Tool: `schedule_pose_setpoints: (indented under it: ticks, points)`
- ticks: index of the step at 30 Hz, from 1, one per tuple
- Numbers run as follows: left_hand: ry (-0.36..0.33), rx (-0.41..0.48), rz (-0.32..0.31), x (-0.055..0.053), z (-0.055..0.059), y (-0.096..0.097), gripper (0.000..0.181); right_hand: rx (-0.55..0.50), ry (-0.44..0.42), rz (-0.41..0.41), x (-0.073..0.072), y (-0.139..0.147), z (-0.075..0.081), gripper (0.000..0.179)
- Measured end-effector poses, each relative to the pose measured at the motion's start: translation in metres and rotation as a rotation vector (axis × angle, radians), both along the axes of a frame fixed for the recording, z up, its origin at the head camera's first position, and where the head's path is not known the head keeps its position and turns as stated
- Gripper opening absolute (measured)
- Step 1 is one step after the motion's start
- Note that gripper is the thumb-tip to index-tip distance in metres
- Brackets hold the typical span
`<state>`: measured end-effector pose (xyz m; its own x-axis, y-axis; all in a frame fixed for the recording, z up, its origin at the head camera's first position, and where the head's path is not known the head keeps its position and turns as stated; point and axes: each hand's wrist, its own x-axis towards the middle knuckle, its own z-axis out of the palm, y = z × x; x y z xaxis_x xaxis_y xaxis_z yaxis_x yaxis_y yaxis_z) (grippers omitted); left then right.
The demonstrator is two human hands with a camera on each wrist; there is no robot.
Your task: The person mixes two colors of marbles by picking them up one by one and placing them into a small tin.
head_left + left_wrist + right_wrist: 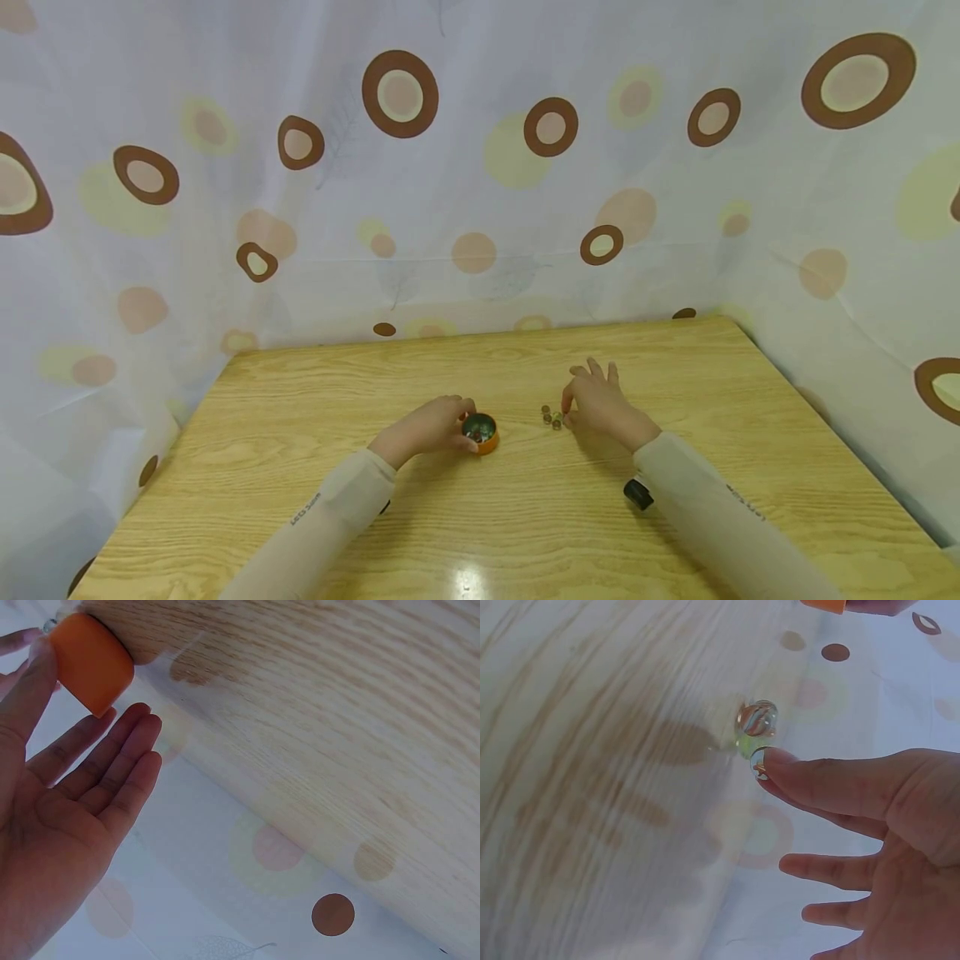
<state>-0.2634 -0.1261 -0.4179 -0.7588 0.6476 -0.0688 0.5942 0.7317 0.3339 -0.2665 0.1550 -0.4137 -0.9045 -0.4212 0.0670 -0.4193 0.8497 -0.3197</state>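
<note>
Head view: wood table [337, 375], patterned cloth [465, 167] hanging behind it and along both sides. Bowl [489, 447] stands upright near mid-table, orange outside, dark green within; a few glassy marbles inside, too small to count. Left hand [435, 427] holds it at the rim from the left, thumb on the near side, fingers on the far side. To the right of the bowl, apart from it, a small cluster of marbles [557, 424] on the wood. Right hand [600, 402] at the cluster's right edge, thumb and index down, other fingers raised and spread. Pale sleeves [330, 508] on both arms; black object [639, 493] beside the right one.

Left wrist view: bowl's orange wall by the thumb; palm exposed, other fingers extended and partly spread, fingertips near the bowl's edge.

Right wrist view: thumb and index closed on a clear marble with a coloured swirl, the pinched marble [759, 763]. Just beyond it, more marbles, one with orange and white bands. Remaining three fingers stand apart, loosely straight. Corner of the bowl at the top edge.
</note>
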Motion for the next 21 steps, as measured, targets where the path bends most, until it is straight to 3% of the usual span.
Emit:
schedule_pose_setpoints:
  ticks: [12,21]
  points:
    - [-0.005,0.011,-0.005,0.0,0.0,-0.001,0.045,0.007,0.117,0.024,0.002,-0.015,0.01,0.006]
    - [-0.008,0.011,0.002,0.0,0.001,-0.001,0.045,-0.033,0.125,0.047,0.004,-0.033,0.013,0.007]
